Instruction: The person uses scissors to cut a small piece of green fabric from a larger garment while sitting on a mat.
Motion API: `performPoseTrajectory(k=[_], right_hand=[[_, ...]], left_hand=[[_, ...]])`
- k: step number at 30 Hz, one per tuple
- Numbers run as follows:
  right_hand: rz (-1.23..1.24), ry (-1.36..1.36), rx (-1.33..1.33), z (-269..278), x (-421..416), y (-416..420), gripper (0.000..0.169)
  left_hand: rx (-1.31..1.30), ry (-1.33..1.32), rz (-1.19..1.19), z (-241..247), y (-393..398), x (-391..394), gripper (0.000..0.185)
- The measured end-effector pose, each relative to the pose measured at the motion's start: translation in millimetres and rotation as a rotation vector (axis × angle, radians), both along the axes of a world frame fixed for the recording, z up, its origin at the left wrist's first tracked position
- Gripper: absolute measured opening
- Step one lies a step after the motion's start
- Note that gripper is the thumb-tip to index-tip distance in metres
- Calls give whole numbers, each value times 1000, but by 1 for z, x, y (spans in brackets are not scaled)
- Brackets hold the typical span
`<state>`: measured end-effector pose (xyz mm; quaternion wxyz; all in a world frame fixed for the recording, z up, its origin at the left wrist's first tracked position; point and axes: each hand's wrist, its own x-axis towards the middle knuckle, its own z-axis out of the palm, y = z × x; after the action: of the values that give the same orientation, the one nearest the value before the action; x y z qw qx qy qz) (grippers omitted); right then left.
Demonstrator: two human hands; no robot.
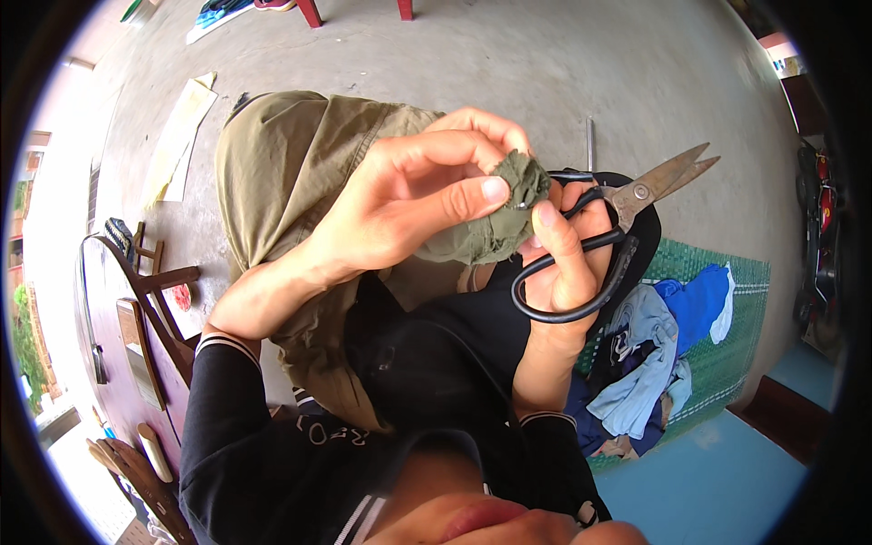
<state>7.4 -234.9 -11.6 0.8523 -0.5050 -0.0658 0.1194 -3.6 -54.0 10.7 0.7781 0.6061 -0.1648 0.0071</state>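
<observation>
My left hand [402, 197] pinches a bunched, frayed piece of dark green cloth [523, 178] between thumb and fingers. Below it hangs a paler green part of the cloth [470, 242] with ragged edges. My right hand [569, 262] holds black-handled scissors [637, 194], their handle loops around the hand. The worn metal blades point away to the upper right, tips slightly apart. The right thumb tip is at the cloth's lower edge; whether those fingers also grip it is partly hidden. Olive fabric [293, 170] spreads across my lap on the left, behind the left forearm.
On the right, a green woven mat [736, 327] bears a heap of blue and dark clothes [640, 361]. A purple wooden table [116, 327] and a wooden chair [167, 286] stand at left. Pale sheets [184, 136] lie on the concrete floor [477, 61]. Red legs [310, 12] show at the top.
</observation>
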Motion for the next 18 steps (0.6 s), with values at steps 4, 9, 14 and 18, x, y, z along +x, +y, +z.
performPoseTrajectory(k=[4, 9, 14, 18], right_hand=[[113, 42, 52, 2, -8, 3, 23], [143, -2, -42, -3, -8, 7, 24], [368, -204, 223, -18, -30, 19, 67], [815, 206, 431, -12, -43, 12, 104]], left_hand=[[-86, -20, -192, 1, 8, 2, 14], [220, -60, -41, 9, 14, -5, 14], [125, -219, 168, 8, 28, 5, 14], [123, -306, 306, 14, 38, 7, 11]])
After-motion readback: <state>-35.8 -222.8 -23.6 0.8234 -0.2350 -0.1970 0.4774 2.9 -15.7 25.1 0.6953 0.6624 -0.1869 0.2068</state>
